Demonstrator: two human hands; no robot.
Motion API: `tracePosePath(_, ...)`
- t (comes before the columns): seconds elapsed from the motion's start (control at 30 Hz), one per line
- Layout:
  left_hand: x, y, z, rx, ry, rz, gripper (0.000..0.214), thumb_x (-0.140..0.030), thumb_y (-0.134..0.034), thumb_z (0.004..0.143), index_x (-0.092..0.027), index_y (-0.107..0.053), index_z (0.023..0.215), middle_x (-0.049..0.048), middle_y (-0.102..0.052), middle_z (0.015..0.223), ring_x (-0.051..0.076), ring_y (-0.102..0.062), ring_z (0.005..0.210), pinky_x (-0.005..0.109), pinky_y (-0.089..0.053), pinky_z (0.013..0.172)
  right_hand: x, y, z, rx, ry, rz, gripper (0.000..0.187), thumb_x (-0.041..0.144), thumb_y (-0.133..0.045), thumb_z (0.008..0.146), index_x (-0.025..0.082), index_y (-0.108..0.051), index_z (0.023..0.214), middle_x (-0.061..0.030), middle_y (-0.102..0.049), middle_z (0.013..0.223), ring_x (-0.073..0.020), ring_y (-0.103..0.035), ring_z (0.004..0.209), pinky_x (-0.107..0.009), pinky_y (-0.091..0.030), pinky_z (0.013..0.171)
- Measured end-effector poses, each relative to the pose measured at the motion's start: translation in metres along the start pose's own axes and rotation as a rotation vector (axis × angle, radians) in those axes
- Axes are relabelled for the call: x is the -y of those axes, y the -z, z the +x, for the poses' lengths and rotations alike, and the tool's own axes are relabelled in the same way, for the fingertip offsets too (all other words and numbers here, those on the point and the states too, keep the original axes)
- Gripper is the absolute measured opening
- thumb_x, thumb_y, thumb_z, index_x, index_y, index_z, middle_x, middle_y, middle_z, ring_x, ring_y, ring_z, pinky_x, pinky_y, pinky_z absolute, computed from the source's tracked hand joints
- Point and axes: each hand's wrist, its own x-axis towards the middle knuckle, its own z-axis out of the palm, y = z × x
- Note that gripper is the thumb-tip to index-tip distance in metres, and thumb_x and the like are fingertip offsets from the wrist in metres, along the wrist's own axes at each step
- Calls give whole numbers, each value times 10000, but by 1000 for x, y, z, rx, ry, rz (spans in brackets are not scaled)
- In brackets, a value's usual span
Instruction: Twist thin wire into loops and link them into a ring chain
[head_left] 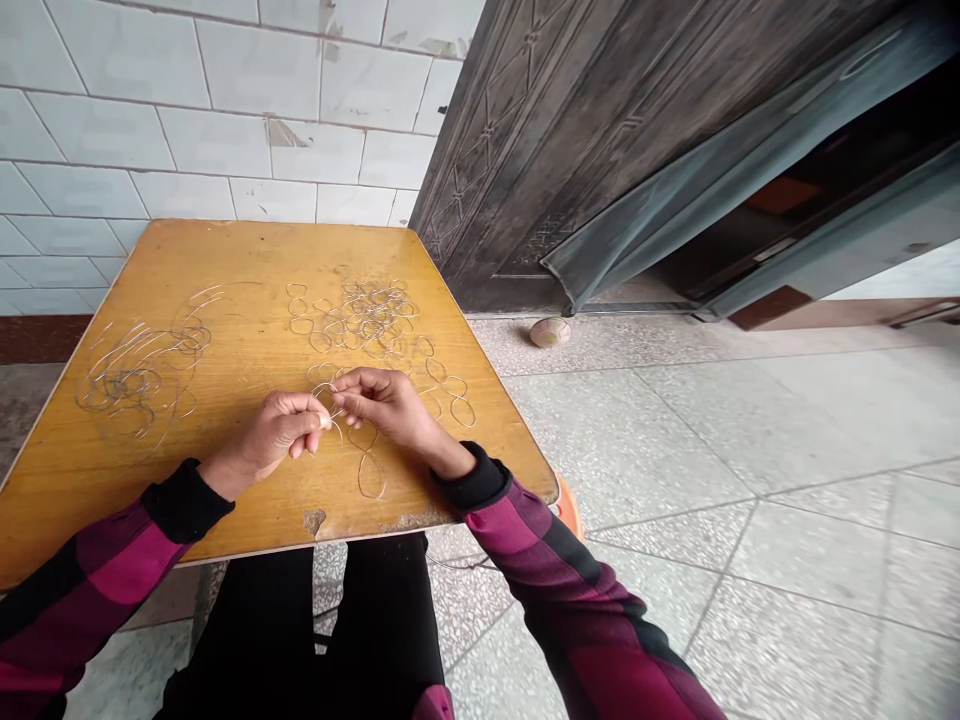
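Note:
Close together above the table's near half, my left hand (281, 432) and my right hand (382, 403) both pinch a thin wire (336, 432) bent into loops. The left thumb presses it against the fingers, and the right thumb and forefinger grip it a little higher. Under and in front of my hands lies a figure-eight wire loop (371, 473). Beyond my right hand spreads a pile of looped wire pieces (379, 305), with a few linked loops (448, 385) to its right. To the left of my left hand lies a tangled heap of curved wires (139, 375).
The wooden table (225, 530) has a chipped near edge and touches a white tiled wall (255, 70). On the right are a dark carved door (525, 150), a grey-green curtain (675, 190) and a roundish object (550, 332) on the tiled floor. An orange rim (568, 505) shows beside the table's corner.

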Motion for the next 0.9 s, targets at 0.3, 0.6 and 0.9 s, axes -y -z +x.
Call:
tracePosePath(0.3,-4,11,5,-231,-6,-182,160,-276,-680,648,-132,-617,619,-26,-535,476,33,-382,370,173,-226,371,1,-2,-4,66,391,-387,292,352,-718,800,164,-645,1011,-42,-639,887,-113,-611,730,-255,-517,678)
tracePosePath(0.6,-5,8,5,-228,4,-182,163,-258,-675,649,-130,-600,580,-23,-529,455,27,-364,359,169,-208,363,-4,-12,-9,83,646,-750,192,299,-540,934,145,-631,866,-68,-641,859,-139,-616,799,-256,-525,695)
tracePosePath(0.9,-8,11,5,-202,-7,-143,173,-256,-668,664,-135,-594,565,-20,-541,459,28,-371,346,172,-209,359,-2,-11,-10,67,661,-841,201,292,-518,946,136,-617,867,-78,-649,876,-137,-625,800,-239,-521,679)
